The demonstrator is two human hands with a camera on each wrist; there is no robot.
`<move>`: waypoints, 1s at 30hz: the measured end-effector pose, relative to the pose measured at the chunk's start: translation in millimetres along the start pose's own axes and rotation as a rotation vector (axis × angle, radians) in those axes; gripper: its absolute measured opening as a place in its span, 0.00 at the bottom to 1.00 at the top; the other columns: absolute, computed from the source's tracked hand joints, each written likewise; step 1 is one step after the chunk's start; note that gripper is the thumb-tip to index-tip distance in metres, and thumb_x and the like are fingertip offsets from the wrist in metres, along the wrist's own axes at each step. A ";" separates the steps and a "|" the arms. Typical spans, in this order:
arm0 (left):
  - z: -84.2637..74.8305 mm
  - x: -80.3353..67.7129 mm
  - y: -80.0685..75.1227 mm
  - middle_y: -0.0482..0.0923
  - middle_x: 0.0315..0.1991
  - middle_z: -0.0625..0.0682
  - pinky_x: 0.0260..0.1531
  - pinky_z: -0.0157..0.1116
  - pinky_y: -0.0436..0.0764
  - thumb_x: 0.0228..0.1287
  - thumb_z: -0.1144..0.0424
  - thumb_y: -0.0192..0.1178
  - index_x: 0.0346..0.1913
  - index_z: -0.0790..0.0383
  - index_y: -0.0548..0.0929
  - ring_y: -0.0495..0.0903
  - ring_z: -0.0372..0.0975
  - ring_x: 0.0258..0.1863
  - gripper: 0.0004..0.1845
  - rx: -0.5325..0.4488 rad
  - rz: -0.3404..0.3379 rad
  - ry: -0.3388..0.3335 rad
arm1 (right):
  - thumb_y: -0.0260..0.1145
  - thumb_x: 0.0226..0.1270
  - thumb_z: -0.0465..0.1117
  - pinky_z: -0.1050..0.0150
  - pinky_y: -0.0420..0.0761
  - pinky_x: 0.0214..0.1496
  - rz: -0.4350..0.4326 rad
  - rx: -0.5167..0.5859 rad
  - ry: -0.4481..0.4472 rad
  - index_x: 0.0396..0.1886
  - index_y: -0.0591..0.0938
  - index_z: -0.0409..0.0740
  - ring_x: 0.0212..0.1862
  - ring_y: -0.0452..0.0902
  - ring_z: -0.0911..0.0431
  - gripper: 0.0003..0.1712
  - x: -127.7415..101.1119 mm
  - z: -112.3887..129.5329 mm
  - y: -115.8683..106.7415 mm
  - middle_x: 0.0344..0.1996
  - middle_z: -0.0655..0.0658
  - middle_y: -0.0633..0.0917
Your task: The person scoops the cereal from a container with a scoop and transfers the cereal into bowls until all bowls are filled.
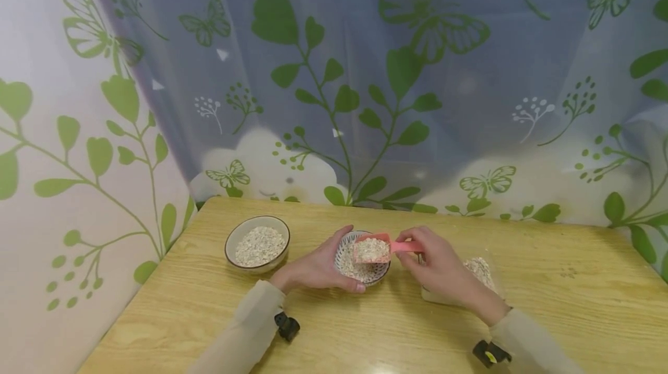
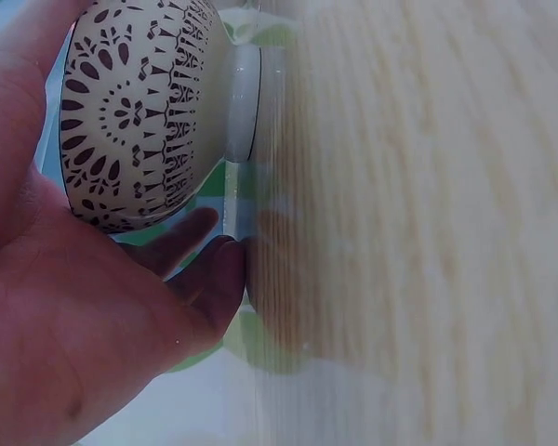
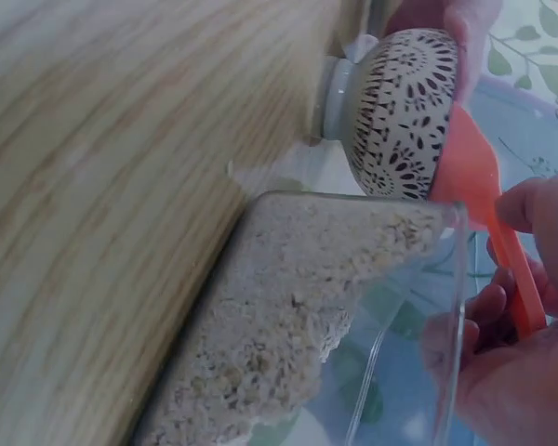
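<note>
Above patterned bowl (image 1: 362,258), right hand (image 1: 440,267) holds scoop (image 1: 373,248).

We see bare wooden desk (image 1: 563,293) open to the right and along the near edge. Leftward, the grey-rimmed bowl of oats (image 1: 257,243) stands in the way. At centre, the patterned white bowl (image 1: 362,258) and the clear plastic container of oats (image 1: 477,281) sit close together, leaving only a narrow gap between them. The leaf-printed curtain (image 1: 365,101) closes off the back.
</note>
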State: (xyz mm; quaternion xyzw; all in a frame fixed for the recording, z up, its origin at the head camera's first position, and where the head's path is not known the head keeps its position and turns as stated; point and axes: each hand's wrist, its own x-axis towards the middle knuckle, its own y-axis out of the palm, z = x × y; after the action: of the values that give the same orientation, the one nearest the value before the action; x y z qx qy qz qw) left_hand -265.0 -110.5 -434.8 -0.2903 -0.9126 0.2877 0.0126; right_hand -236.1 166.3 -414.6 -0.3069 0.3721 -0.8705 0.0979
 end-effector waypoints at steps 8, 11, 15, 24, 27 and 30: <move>-3.4 -1.3 -1.5 0.51 0.82 0.57 0.76 0.57 0.62 0.47 0.45 0.81 0.84 0.44 0.41 0.57 0.52 0.79 0.69 -0.016 -0.002 -0.007 | 0.74 0.60 0.33 0.67 0.79 0.34 -0.083 -0.197 -0.206 0.48 0.82 0.45 0.36 0.77 0.59 0.17 1.8 6.7 6.7 0.38 0.51 0.79; -4.9 -2.3 -1.3 0.49 0.83 0.58 0.76 0.58 0.61 0.46 0.43 0.80 0.84 0.42 0.41 0.56 0.53 0.79 0.69 -0.003 -0.003 -0.028 | 0.76 0.56 0.34 0.69 0.79 0.32 -0.140 -0.261 -0.292 0.47 0.83 0.45 0.35 0.75 0.61 0.18 3.0 5.0 10.1 0.35 0.52 0.77; -5.0 -2.7 -1.0 0.48 0.83 0.58 0.76 0.59 0.60 0.47 0.42 0.80 0.84 0.42 0.40 0.55 0.53 0.80 0.69 0.009 0.000 -0.041 | 0.74 0.54 0.33 0.74 0.71 0.26 -0.229 -0.323 -0.417 0.44 0.83 0.43 0.31 0.68 0.62 0.16 4.7 1.6 12.0 0.31 0.50 0.75; -3.3 -3.7 -0.4 0.47 0.84 0.58 0.77 0.59 0.57 0.46 0.41 0.80 0.84 0.41 0.40 0.52 0.53 0.81 0.70 0.013 -0.004 -0.053 | 0.53 0.77 0.43 0.70 0.71 0.25 -0.255 -0.410 -0.516 0.45 0.83 0.43 0.30 0.67 0.59 0.14 4.3 -1.7 10.5 0.30 0.47 0.75; -3.0 -3.6 0.1 0.47 0.84 0.58 0.77 0.59 0.57 0.46 0.42 0.80 0.84 0.42 0.40 0.52 0.53 0.81 0.70 0.006 -0.004 -0.043 | 0.53 0.77 0.43 0.70 0.71 0.25 -0.271 -0.427 -0.524 0.44 0.83 0.43 0.29 0.67 0.59 0.14 4.9 -1.2 11.1 0.30 0.47 0.75; -2.4 -3.3 0.8 0.47 0.83 0.58 0.77 0.58 0.58 0.47 0.42 0.80 0.84 0.43 0.40 0.53 0.53 0.81 0.70 -0.002 -0.004 -0.033 | 0.53 0.78 0.43 0.70 0.70 0.25 -0.296 -0.438 -0.534 0.43 0.83 0.42 0.29 0.67 0.59 0.14 5.6 -0.2 11.8 0.29 0.47 0.75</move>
State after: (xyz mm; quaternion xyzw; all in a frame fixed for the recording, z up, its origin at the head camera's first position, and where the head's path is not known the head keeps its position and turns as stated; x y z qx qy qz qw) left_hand -261.4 -110.5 -432.8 -0.2836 -0.9135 0.2916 -0.0022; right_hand -241.4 155.9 -420.5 -0.5874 0.4623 -0.6642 -0.0034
